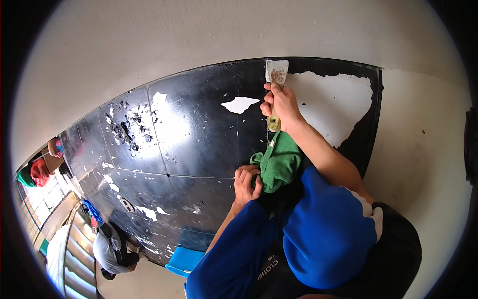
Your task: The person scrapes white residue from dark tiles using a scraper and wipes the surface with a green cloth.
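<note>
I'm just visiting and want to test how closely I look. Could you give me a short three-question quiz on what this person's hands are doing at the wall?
1. True or false: the right hand grips a scraper whose blade lies against the black wall panel.
2. What does the left hand clutch? A) a green cloth B) a paint roller C) a hammer
3. Fill in: where the black coat has come off beside the scraper, a large ____ patch shows.

Key: 1 true. 2 A, the green cloth. 3 white.
</note>
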### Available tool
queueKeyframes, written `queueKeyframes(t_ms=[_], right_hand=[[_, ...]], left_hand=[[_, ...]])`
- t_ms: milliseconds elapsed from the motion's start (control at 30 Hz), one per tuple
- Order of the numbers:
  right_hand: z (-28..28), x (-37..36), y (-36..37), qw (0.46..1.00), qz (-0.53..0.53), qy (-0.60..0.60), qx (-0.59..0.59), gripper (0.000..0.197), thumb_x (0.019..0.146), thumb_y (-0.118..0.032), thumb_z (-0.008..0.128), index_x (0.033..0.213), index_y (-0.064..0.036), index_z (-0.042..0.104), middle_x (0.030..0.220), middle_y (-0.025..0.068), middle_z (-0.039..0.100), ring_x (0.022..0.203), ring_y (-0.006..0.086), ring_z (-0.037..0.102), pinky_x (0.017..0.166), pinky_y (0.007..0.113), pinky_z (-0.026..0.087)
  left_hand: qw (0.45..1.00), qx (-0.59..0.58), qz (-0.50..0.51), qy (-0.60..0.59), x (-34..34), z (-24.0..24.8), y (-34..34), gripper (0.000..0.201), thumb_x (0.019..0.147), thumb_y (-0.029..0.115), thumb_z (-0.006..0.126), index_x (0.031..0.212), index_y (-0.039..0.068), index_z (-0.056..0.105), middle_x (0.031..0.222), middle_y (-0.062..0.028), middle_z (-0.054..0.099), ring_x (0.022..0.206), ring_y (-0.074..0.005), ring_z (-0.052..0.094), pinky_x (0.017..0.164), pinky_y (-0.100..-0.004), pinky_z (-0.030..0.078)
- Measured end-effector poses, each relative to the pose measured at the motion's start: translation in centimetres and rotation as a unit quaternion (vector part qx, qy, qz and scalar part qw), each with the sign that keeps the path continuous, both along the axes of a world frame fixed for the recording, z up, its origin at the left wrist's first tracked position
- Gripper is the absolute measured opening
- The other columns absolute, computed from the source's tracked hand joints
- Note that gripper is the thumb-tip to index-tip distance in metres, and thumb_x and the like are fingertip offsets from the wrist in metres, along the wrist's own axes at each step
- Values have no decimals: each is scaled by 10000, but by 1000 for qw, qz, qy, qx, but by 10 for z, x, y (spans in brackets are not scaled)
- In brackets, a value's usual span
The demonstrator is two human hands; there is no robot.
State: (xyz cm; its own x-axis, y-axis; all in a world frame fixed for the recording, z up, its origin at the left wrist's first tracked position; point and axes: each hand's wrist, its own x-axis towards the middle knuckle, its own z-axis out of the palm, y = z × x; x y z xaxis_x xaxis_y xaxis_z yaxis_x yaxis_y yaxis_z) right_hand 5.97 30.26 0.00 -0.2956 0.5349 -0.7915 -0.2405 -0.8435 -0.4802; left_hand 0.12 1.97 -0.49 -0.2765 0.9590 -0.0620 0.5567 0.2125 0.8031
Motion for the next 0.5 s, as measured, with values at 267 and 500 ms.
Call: queueKeyframes(t_ms=[267, 500], right_hand=[[-3, 1, -3, 1000, -3, 8, 12, 285, 1111, -244, 426, 1196, 19, 494, 690, 15, 425, 509, 167, 454, 480, 327, 370], [-1, -5, 3, 1000, -22, 8, 7, 280, 1114, -255, 415, 1165, 7, 502, 687, 13, 416, 501, 158, 444, 471, 322, 353]], left_hand=[[1000, -2, 1, -4, 2, -1, 1, 210, 773, 18, 635, 982, 34, 654, 1050, -135, 680, 1009, -358, 606, 945, -448, 468], [1000, -1, -1, -2, 0, -2, 2, 223, 772, 17, 638, 993, 36, 660, 1054, -132, 682, 1016, -358, 606, 948, -447, 465]])
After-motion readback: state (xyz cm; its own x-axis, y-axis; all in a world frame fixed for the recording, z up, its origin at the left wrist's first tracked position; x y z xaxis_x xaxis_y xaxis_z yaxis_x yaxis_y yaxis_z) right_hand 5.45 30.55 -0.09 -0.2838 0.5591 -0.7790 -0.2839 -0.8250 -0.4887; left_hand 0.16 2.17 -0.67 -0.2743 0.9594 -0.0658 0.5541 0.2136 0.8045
